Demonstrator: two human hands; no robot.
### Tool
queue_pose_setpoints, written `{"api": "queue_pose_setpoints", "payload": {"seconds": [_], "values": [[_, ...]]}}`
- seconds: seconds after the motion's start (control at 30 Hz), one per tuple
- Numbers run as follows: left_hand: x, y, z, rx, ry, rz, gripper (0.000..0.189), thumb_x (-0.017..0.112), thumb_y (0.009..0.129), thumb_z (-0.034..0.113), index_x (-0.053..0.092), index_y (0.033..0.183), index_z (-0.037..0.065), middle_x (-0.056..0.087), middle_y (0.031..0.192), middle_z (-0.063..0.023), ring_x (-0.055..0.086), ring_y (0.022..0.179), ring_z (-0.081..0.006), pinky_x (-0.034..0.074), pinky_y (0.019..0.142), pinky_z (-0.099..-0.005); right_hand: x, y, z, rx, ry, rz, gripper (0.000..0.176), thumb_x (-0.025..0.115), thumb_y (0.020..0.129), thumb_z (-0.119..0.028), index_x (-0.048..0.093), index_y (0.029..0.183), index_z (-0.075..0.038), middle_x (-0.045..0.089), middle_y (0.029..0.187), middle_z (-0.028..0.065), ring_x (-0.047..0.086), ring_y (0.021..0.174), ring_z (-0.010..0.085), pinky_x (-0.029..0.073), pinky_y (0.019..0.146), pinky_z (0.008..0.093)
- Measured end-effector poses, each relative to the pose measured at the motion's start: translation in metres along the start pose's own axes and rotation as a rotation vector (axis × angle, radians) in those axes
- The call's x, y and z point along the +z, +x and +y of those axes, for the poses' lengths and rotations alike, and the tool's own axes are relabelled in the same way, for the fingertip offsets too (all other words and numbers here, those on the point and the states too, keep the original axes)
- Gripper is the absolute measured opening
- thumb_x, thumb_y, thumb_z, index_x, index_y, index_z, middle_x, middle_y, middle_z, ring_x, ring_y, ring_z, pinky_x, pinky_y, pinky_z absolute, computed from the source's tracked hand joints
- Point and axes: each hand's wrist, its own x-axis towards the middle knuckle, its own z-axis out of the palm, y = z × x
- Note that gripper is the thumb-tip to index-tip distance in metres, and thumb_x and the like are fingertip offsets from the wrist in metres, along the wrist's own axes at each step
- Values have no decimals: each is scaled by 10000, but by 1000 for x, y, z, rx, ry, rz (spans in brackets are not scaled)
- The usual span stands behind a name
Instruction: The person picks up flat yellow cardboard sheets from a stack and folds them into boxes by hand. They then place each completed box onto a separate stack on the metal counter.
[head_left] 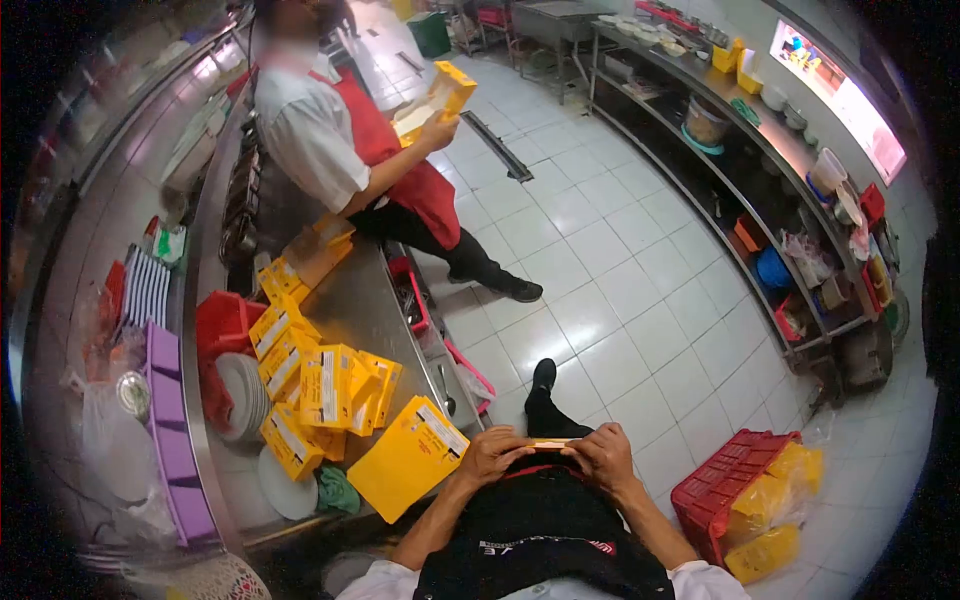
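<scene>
My left hand [494,454] and my right hand [605,455] are closed on opposite ends of a yellow carton [549,443] in front of my apron. Only a narrow yellow-and-white strip of the carton shows between the fingers; the rest is hidden. Left of my left hand lies a stack of flat yellow cartons [405,465] at the counter's edge. Beyond it is a heap of folded yellow boxes [327,385], some leaning on one another.
A co-worker in a red apron [385,150] holds an open yellow box [440,100] across the steel counter [365,300]. Plates [240,395] and a green cloth [338,490] lie near the heap. A red crate [715,490] with yellow packages stands on the floor at right, below shelving [690,170].
</scene>
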Motion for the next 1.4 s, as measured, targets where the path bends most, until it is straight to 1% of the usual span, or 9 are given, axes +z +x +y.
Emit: {"api": "queue_pose_setpoints", "payload": {"seconds": [0.03,0.23,0.4,0.53,0.57,0.67,0.83,1.07,1.4], "values": [[-1,0,2,-44,-133,60,139,789,869,171,796,966,72,767,909,-76,720,876,-214,551,836,-330,-6,9,-3,-60,13,59,192,844,780,-276,747,799,-111,645,687,11,595,624,230,495,680,389],[-8,1,4,-125,-559,203,71,818,856,92,784,874,33,748,821,-54,692,756,-107,550,724,-262,-33,26,-9,-25,206,56,234,858,784,-254,738,895,-86,682,756,22,662,719,207,528,668,355],[-10,13,-7,-188,-758,598,121,823,863,115,758,885,16,735,776,-48,690,750,-134,568,758,-286,-4,13,0,522,720,219,534,829,844,-116,542,1287,-31,711,961,117,709,936,174,573,846,338],[-9,41,15,-150,-742,658,604,827,867,117,446,1328,34,526,1338,-147,642,1080,-190,547,914,-326,29,-7,17,611,795,154,377,737,899,-41,552,1226,-15,699,1000,146,694,961,159,557,821,314],[-2,36,3,-225,-768,571,794,787,888,65,210,1433,80,343,1451,-145,588,1179,-235,520,981,-349,28,-5,13,595,771,154,326,710,910,-22,563,1201,-14,697,1008,145,690,959,155,554,813,309],[18,23,-21,-251,-625,423,804,727,901,-2,157,1459,90,417,1402,-142,611,1124,-270,520,978,-385,17,12,9,565,753,65,270,666,919,3,605,1181,-19,702,1001,127,684,899,150,550,783,301],[22,23,-16,-293,-450,343,315,744,864,-13,632,1158,-23,634,1137,-104,616,1133,-186,484,995,-302,4,25,6,585,797,53,310,695,890,5,649,1194,-36,710,1073,109,663,974,146,535,861,300],[-10,34,41,-252,-257,224,627,790,805,-14,548,1383,12,610,1324,-141,574,1261,-233,454,1070,-344,7,27,16,541,817,65,390,762,833,2,646,1205,7,695,1169,98,636,1107,158,499,989,299],[-20,34,29,-327,-317,93,638,841,779,3,568,1355,4,627,1317,-127,582,1253,-226,460,1079,-335,5,31,12,597,959,29,500,836,798,-16,658,1264,15,700,1224,114,650,1106,169,523,979,310]]}}
